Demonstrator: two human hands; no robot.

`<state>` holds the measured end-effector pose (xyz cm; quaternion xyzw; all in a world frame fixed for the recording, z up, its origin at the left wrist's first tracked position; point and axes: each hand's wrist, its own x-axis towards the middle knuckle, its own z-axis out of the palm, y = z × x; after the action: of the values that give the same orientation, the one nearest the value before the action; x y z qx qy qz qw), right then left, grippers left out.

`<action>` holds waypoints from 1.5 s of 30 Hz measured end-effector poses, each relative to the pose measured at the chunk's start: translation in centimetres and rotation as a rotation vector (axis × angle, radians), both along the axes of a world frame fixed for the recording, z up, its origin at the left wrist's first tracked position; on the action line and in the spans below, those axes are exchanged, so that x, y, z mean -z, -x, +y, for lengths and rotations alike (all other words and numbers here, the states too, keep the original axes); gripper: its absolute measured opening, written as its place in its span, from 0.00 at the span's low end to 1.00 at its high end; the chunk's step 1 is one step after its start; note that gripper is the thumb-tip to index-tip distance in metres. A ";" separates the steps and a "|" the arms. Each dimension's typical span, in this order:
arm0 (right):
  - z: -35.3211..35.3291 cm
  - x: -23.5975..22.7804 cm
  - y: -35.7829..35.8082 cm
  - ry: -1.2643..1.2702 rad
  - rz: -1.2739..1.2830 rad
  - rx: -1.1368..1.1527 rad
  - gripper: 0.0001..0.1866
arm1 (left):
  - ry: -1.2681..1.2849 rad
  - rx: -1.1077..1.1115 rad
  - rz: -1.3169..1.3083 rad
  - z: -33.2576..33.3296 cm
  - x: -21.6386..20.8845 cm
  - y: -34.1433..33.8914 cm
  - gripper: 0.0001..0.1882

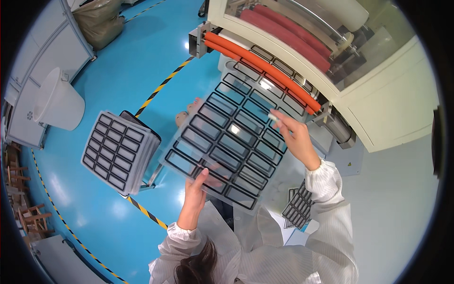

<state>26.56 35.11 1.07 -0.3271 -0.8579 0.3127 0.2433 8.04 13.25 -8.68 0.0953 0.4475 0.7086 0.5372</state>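
Note:
A clear plastic sheet (pixel 224 149) printed with rows of black rectangular frames is held tilted in front of me. My left hand (pixel 195 191) grips its near left edge, thumb on top and fingers showing blurred through the plastic. Over the sheet's right side is my right hand (pixel 295 137), its fingertips pinched on a small white stick-like piece (pixel 273 117). Whether that piece touches the sheet, I cannot tell. More framed sheet (pixel 288 100) lies beyond, at the orange rollers (pixel 262 71); whether it joins the held sheet is unclear.
Left stands a stack of similar framed sheets (pixel 113 150) on a support. A white bin (pixel 61 102) is farther left. The machine (pixel 378 104) with red rollers fills the upper right. Smaller framed pieces (pixel 299 206) lie by my right sleeve. Striped tape (pixel 163 90) crosses the blue floor.

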 end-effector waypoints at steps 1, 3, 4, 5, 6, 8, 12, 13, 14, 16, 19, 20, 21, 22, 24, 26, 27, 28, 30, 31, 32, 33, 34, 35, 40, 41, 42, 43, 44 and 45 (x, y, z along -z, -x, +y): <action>1.2 1.4 0.6 -0.098 0.007 0.024 0.21 | 0.000 0.020 0.011 0.6 0.1 -0.1 0.18; 2.8 2.2 2.5 -0.068 0.057 0.062 0.19 | -0.029 0.021 -0.005 1.4 -0.1 -0.2 0.16; 3.0 1.8 3.7 -0.013 0.027 0.105 0.18 | -0.039 0.025 -0.003 1.4 0.2 -0.1 0.15; 3.8 2.6 4.6 -0.037 0.029 0.095 0.16 | -0.033 0.047 -0.047 1.4 0.0 0.0 0.14; 4.2 2.7 5.6 -0.035 0.029 0.084 0.16 | -0.031 0.035 -0.047 1.4 0.6 0.1 0.14; 4.6 2.6 7.5 -0.148 0.045 0.025 0.16 | -0.014 0.035 -0.074 1.5 1.6 0.2 0.16; 5.1 3.2 9.6 -0.284 -0.054 0.006 0.17 | 0.014 -0.023 -0.080 1.8 1.8 0.0 0.19; 5.1 3.6 10.1 -0.308 -0.007 -0.006 0.17 | 0.029 -0.024 -0.053 1.9 1.8 0.0 0.19; 5.2 3.7 10.4 -0.308 -0.008 -0.011 0.17 | 0.043 -0.025 -0.025 1.9 1.8 0.0 0.19; 5.1 3.9 10.9 -0.300 -0.049 -0.031 0.17 | 0.057 -0.005 -0.075 1.7 1.5 0.2 0.20; 4.5 4.0 11.6 -0.303 -0.044 -0.041 0.17 | 0.062 0.017 -0.117 1.1 1.7 0.4 0.20; 4.2 3.9 11.8 -0.285 -0.068 -0.037 0.17 | 0.053 0.017 -0.110 0.8 1.8 0.4 0.20; 4.0 3.9 11.9 -0.296 -0.071 -0.036 0.17 | 0.053 0.014 -0.110 0.6 2.0 0.5 0.20; 3.8 4.1 12.0 -0.295 -0.070 -0.038 0.17 | 0.053 0.009 -0.098 0.4 2.1 0.5 0.19; 3.5 4.8 12.1 -0.332 -0.060 -0.035 0.17 | 0.054 0.002 -0.084 0.0 2.0 0.5 0.19; 3.2 5.1 12.2 -0.348 -0.065 -0.030 0.18 | 0.063 -0.006 -0.076 -0.3 1.7 0.6 0.18; 2.9 5.1 12.3 -0.336 -0.085 -0.024 0.18 | 0.062 -0.006 -0.076 -0.5 1.5 0.6 0.18; 2.7 5.1 12.4 -0.324 -0.103 -0.020 0.18 | 0.063 -0.013 -0.077 -0.6 1.4 0.6 0.17; 2.3 5.1 12.7 -0.312 -0.151 -0.016 0.19 | 0.065 -0.022 -0.077 -1.1 1.0 0.7 0.17; 2.2 5.3 12.7 -0.316 -0.156 -0.016 0.19 | 0.064 -0.013 -0.084 -1.2 0.8 0.7 0.17; 2.1 5.6 12.6 -0.321 -0.160 -0.016 0.20 | 0.063 -0.004 -0.090 -1.3 0.6 0.7 0.17; 2.0 5.9 12.6 -0.345 -0.189 -0.018 0.20 | 0.062 -0.004 -0.090 -1.5 0.4 0.8 0.17; 2.0 6.3 12.7 -0.344 -0.187 -0.021 0.20 | 0.062 -0.011 -0.088 -1.7 0.1 0.8 0.17; 1.8 6.6 12.9 -0.366 -0.193 -0.027 0.21 | 0.061 -0.018 -0.086 -1.9 0.0 0.8 0.16; 1.1 7.0 13.8 -0.438 -0.179 -0.076 0.20 | 0.058 -0.043 -0.022 -2.8 0.5 0.8 0.17; 1.0 7.1 14.0 -0.437 -0.177 -0.076 0.20 | 0.058 -0.028 -0.005 -3.0 0.4 0.9 0.18; 0.9 7.2 14.1 -0.455 -0.200 -0.078 0.20 | 0.059 -0.028 -0.002 -3.0 0.1 0.9 0.18; 0.8 7.3 14.3 -0.474 -0.223 -0.080 0.20 | 0.057 -0.025 -0.002 -3.0 -0.2 0.9 0.19; 0.7 7.4 14.4 -0.474 -0.221 -0.078 0.20 | 0.055 -0.022 -0.001 -3.1 -0.4 0.9 0.21; 0.7 7.5 14.6 -0.489 -0.247 -0.085 0.19 | 0.055 -0.020 0.001 -3.2 -0.5 0.9 0.21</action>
<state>11.92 35.77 -6.44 -0.2579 -0.9440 0.0639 0.1954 7.16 10.09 -8.17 0.0764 0.4680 0.7014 0.5322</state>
